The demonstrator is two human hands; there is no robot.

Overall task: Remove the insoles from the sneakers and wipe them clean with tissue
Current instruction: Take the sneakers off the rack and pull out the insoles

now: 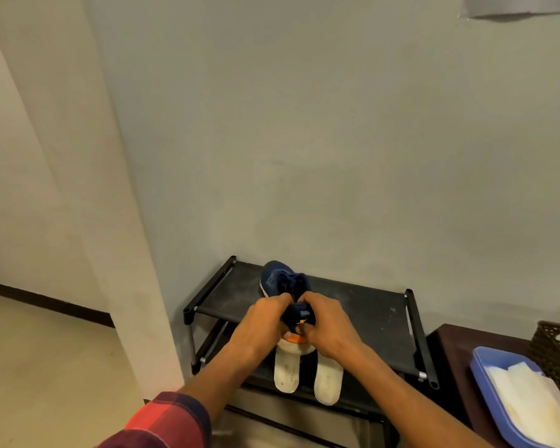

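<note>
Insoles (pixel 286 371) are lying side by side on the top shelf of the rack (pixel 369 305), at its front edge, and both are looking already out of the shoes, so the removal step is appearing done. Their long axes are running from 6 o'clock to 12 o'clock, the right one leaning a little toward 5 o'clock at its near end. The rounded near ends are pointing at the person and seeming to reach just past the front rail, while the far ends are hiding under the hands, so I cannot tell which end is the toe. Dark specks are showing on both pale faces, so wiping is looking not yet done. Just above the far ends, the left hand (pixel 262 321) and the right hand (pixel 328 321) are both gripping a sneaker (pixel 299 313), fingers curling round its navy collar from either side, its orange and white heel facing 6 o'clock and its toe aiming at 12 o'clock. A second sneaker (pixel 277 276) is sitting on the shelf just behind, at 12 o'clock from the hands, toe pointing toward 11 o'clock. Tissue (pixel 527 402) is waiting untouched in a blue tray (pixel 480 363) well apart at 4 o'clock, so what is remaining, by my reading, is setting the shoe down, fetching a sheet and cleaning each pad in turn
</note>
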